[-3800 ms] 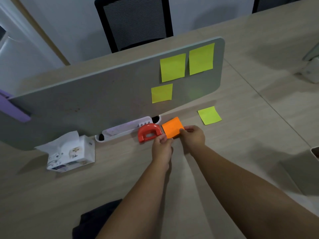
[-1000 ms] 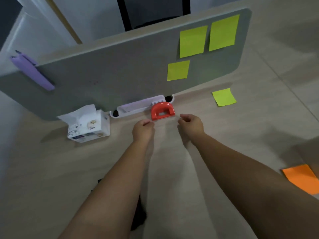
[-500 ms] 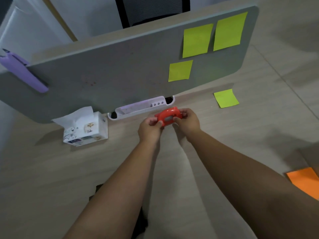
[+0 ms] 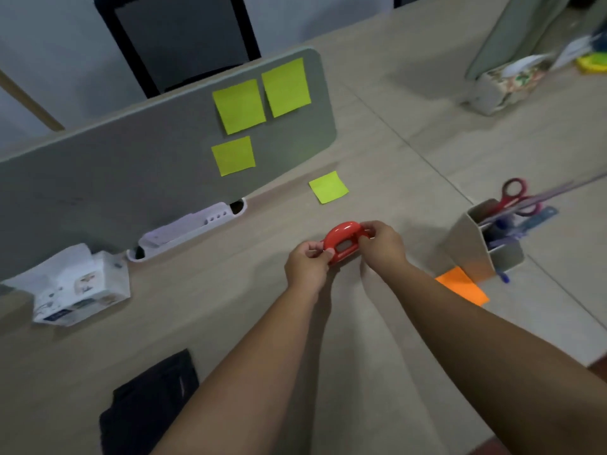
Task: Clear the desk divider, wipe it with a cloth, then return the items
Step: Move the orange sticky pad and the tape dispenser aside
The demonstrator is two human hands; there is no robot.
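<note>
My left hand (image 4: 307, 269) and right hand (image 4: 381, 244) each pinch an end of the red holder (image 4: 343, 242), lifted, I think, just off the tabletop (image 4: 230, 297). An orange pad (image 4: 463, 286) lies right of it. Farther back stands the divider (image 4: 131, 172), three yellow notes (image 4: 239, 106) stuck on it.

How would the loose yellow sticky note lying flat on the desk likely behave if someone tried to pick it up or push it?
The loose yellow sticky note looks like one thin sheet, so probably floppy and very light. It lies flat on the desk, so fingers would likely need to lift an edge. A push would probably slide or buckle it.
</note>
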